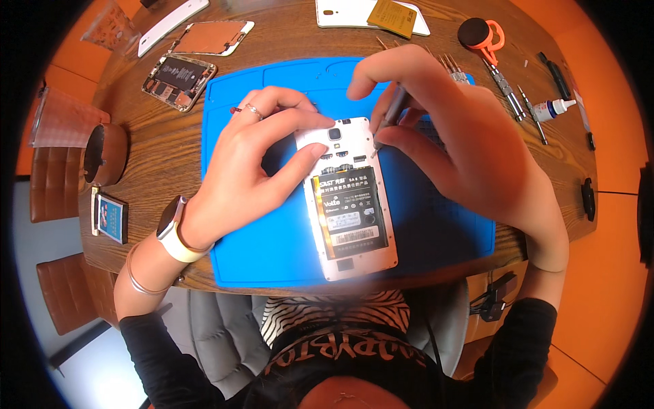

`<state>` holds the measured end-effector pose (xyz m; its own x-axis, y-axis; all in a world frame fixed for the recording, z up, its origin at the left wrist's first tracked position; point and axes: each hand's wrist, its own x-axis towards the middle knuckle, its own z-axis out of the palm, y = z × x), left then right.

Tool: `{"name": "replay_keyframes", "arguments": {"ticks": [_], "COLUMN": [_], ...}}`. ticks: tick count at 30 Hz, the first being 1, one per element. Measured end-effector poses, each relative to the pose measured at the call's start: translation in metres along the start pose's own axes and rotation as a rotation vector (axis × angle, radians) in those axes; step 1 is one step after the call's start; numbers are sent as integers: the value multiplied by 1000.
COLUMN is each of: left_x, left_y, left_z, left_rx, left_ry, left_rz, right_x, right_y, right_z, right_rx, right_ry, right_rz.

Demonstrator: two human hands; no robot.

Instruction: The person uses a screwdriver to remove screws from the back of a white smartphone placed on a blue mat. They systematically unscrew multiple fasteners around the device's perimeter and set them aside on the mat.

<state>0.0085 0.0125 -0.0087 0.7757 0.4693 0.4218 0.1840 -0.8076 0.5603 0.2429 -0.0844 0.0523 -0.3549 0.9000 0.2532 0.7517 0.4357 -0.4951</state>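
Observation:
A white smartphone (386,220) lies back side up with its rear cover off. Its black battery compartment (352,245) shows printed writing, and the camera lens (334,134) sits near the top. My left hand (255,148) grips the phone's upper left edge between thumb and index finger. In my right hand (449,128) is a grey precision screwdriver (397,105), tilted, its tip by the phone's upper right edge next to a small screw hole. Whether the tip sits in a screw is too small to tell. Under the phone spreads a blue silicone repair mat (260,255).
Opened phone parts (179,82) and a white back cover (172,26) lie at the back left. Another white cover (345,13) carries a gold battery (392,18). On the right are an orange suction cup (480,36), screwdrivers (505,89) and a small bottle (553,109). A brown round container (106,153) stands left.

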Motion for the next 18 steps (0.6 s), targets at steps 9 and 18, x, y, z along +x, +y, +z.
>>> {"name": "replay_keyframes", "arguments": {"ticks": [9,18], "left_x": [1,1], "left_y": [-1,-1], "left_z": [-1,-3], "left_rx": [-30,-65], "left_ry": [-10,7], "left_rz": [-18,-56], "right_x": [9,9], "right_y": [9,2], "right_z": [18,9], "right_rx": [-35,-66], "right_ry": [189,-71], "right_rz": [-148,188]}}
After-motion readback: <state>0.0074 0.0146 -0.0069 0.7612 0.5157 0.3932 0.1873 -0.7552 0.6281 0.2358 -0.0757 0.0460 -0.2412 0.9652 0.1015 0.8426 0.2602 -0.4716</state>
